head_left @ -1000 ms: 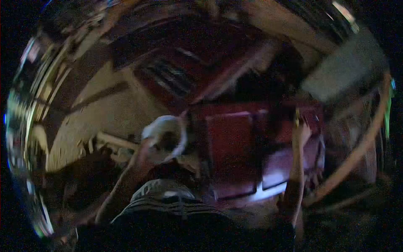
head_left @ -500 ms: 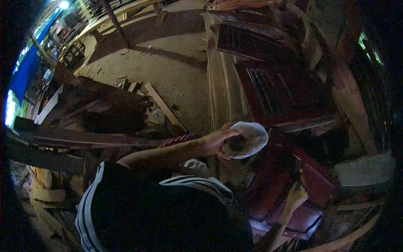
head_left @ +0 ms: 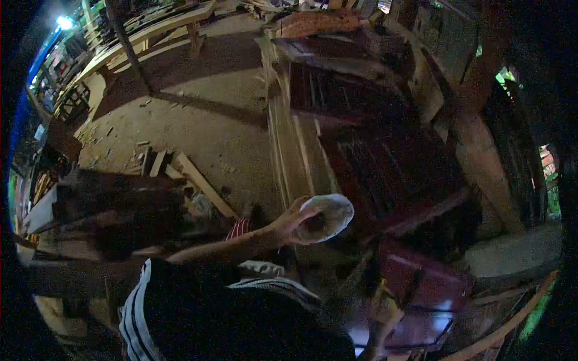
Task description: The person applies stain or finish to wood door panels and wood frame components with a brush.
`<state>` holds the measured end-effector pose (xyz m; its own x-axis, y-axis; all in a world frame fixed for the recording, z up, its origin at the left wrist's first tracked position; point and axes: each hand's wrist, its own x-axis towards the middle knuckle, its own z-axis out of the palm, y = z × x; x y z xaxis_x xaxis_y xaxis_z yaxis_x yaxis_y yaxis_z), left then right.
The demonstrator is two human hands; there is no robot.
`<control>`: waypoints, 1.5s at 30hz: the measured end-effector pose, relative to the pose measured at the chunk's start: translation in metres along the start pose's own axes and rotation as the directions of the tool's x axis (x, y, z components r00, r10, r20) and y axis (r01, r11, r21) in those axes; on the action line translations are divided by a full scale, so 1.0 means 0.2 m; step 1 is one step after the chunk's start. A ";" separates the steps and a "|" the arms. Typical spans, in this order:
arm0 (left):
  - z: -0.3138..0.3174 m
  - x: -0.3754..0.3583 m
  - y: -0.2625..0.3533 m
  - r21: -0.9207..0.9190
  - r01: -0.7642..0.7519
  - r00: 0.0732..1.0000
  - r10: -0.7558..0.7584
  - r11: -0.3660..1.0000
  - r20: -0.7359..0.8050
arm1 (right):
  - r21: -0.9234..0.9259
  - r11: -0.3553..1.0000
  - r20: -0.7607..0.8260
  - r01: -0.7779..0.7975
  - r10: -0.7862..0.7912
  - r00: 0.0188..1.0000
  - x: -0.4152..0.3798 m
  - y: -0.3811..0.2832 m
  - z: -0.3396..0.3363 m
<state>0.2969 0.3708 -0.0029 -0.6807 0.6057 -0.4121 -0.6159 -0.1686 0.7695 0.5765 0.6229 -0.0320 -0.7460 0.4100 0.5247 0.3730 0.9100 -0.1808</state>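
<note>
- Tan ground (head_left: 198, 132): occupies the upper left of the view, crossed by dark shadow bands and littered with wood scraps.
- Dark red panelled door (head_left: 397, 168): lies beyond the bowl, to the right; a second dark red panelled door (head_left: 343, 90) lies farther off.
- Wooden bench (head_left: 150, 30): extends along the far upper left, well apart from my hands.
- Black garment (head_left: 235, 319): covers my body at the bottom of the view; white stripes mark its edges.
- Glossy red panel (head_left: 442, 280): located at lower right, beside my right hand; its lower part reflects pale light.
- Grey slab (head_left: 512, 253): positioned to the right of the glossy panel.
- Loose plank (head_left: 205, 186): lies diagonally on the ground, left of the bowl.
- Left hand (head_left: 295, 222): arm extended across my front; thumb over the near rim, pinching the bowl's wall. Grip is firm around that side only.
- Translucent bowl (head_left: 337, 219): held in my left hand at mid-view, mouth facing up towards me; the interior shows a dark brownish area.
- Right hand (head_left: 385, 310): low, near the glossy panel; blurred and dim. I cannot tell whether the fingers are spread or closed.
- Yellow item (head_left: 382, 286): visible at the right fingers; too blurred to identify.
</note>
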 end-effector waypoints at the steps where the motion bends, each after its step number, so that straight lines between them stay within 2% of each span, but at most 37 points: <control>1: -0.05 0.04 0.07 -0.025 0.013 1.000 -0.013 1.000 0.003 | 0.024 1.000 -0.014 -0.014 0.014 1.000 0.09 -0.07 0.03; 2: -0.22 0.18 -0.03 0.322 -0.307 0.946 0.249 0.896 0.210 | 0.058 0.998 -0.026 -0.025 0.027 0.999 0.18 -0.15 0.06; 3: -0.38 0.32 -0.13 0.520 -0.621 0.783 0.482 0.586 0.392 | 0.090 0.995 -0.028 -0.033 0.035 0.999 0.24 -0.21 0.11; 4: -0.37 0.34 -0.04 0.283 -0.425 0.904 0.386 0.860 0.185 | 0.132 0.990 -0.034 -0.043 0.048 0.998 0.33 -0.31 0.16; 6: -0.44 0.38 0.21 -0.043 -0.199 0.979 0.201 0.979 0.033 | 0.223 0.974 -0.020 -0.033 0.038 0.999 0.54 -0.55 0.32; 9: -0.69 0.47 0.40 0.098 -0.205 0.978 0.208 0.974 -0.027 | 0.412 0.911 0.063 0.007 -0.036 0.997 0.85 -0.98 0.66; 10: -0.78 0.57 0.41 0.231 -0.227 0.967 0.247 0.946 -0.063 | 0.486 0.873 0.092 0.026 -0.081 0.992 0.97 -1.14 0.78; 12: -0.99 0.69 0.45 0.361 -0.249 0.945 0.306 0.899 -0.112 | 0.618 0.784 0.139 0.060 -0.184 0.973 1.17 -1.45 1.03; 14: -1.13 0.73 0.59 0.257 -0.258 0.946 0.298 0.931 -0.131 | 0.721 0.687 0.166 0.088 -0.295 0.941 1.34 -1.71 1.22; 16: -1.32 0.80 0.68 0.254 -0.258 0.935 0.307 0.932 -0.176 | 0.784 0.609 0.179 0.120 -0.408 0.895 1.47 -1.89 1.31; 18: -1.41 0.78 0.73 0.249 -0.247 0.929 0.302 0.936 -0.214 | 0.800 0.578 0.192 0.161 -0.502 0.843 1.60 -2.03 1.31; 20: -1.50 0.77 0.87 0.300 -0.155 0.923 0.246 0.941 -0.296 | 0.800 0.569 0.218 0.192 -0.573 0.790 1.73 -2.19 1.30; 22: -1.55 0.74 1.03 0.294 -0.174 0.913 0.266 0.940 -0.310 | 0.801 0.585 0.312 0.129 -0.591 0.744 1.80 -2.31 1.36; 24: -1.63 0.74 1.08 0.280 -0.196 0.897 0.287 0.940 -0.337 | 0.821 0.541 0.273 0.182 -0.653 0.706 1.86 -2.41 1.42; 26: -1.76 0.78 1.00 0.293 -0.292 0.837 0.391 0.910 -0.382 | 0.839 0.492 0.240 0.234 -0.719 0.652 1.84 -2.43 1.54; 27: -1.75 0.75 1.05 0.279 -0.297 0.819 0.394 0.913 -0.417 | 0.886 0.464 0.351 -0.006 -0.662 0.662 1.77 -2.39 1.68; 29: -1.73 0.68 1.18 0.199 -0.298 0.785 0.358 0.934 -0.505 | 0.879 0.407 0.469 -0.248 -0.653 0.595 1.82 -2.46 1.69; 30: -1.76 0.67 1.18 0.284 -0.299 0.727 0.410 0.911 -0.551 | 0.901 0.431 0.377 -0.049 -0.721 0.582 1.95 -2.59 1.56; 31: -1.81 0.64 1.25 0.268 -0.313 0.695 0.412 0.911 -0.590 | 0.890 0.427 0.280 0.158 -0.787 0.550 2.06 -2.72 1.50; 32: -1.81 0.61 1.30 0.211 -0.328 0.675 0.384 0.921 -0.630 | 0.903 0.395 0.265 0.168 -0.821 0.506 2.08 -2.75 1.55; 34: -1.85 0.55 1.34 0.147 -0.367 0.606 0.356 0.919 -0.711 | 0.978 0.182 0.128 0.099 -0.906 0.404 2.10 -2.80 1.71; 35: -1.91 0.53 1.34 0.204 -0.334 0.555 0.367 0.920 -0.746 | 0.986 0.142 0.101 0.091 -0.929 0.355 2.14 -2.87 1.75; 37: -1.96 0.47 1.43 0.253 -0.305 0.458 0.374 0.918 -0.806 | 0.999 -0.035 -0.029 -0.023 -0.977 0.210 2.25 -3.03 1.81; 40: -2.02 0.39 1.62 0.218 -0.388 0.338 0.359 0.896 -0.870 | 0.999 -0.042 -0.042 0.011 -0.998 0.054 2.45 -3.33 1.75; 41: -2.05 0.38 1.64 0.252 -0.345 0.265 0.352 0.904 -0.898 | 0.997 -0.073 -0.073 -0.003 -0.997 -0.003 2.52 -3.45 1.75; 42: -2.08 0.36 1.67 0.284 -0.298 0.181 0.347 0.911 -0.920 | 0.969 -0.240 -0.245 -0.055 -0.962 -0.121 2.58 -3.62 1.75; 44: -2.12 0.33 1.79 0.251 -0.278 0.044 0.273 0.927 -0.961 | 0.890 -0.418 -0.455 -0.183 -0.843 -0.286 2.69 -3.86 1.93; 45: -2.09 0.34 1.78 0.214 -0.237 -0.028 0.213 0.948 -0.977 | 0.943 -0.017 -0.227 -0.331 -0.761 -0.607 2.69 -3.90 2.21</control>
<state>-0.1344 0.0259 0.0396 -0.4993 -0.8126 -0.3006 -0.3380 -0.1368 0.9312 -0.3590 0.1595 0.0235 0.2944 -0.9556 0.0078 -0.2799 -0.0940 -0.9554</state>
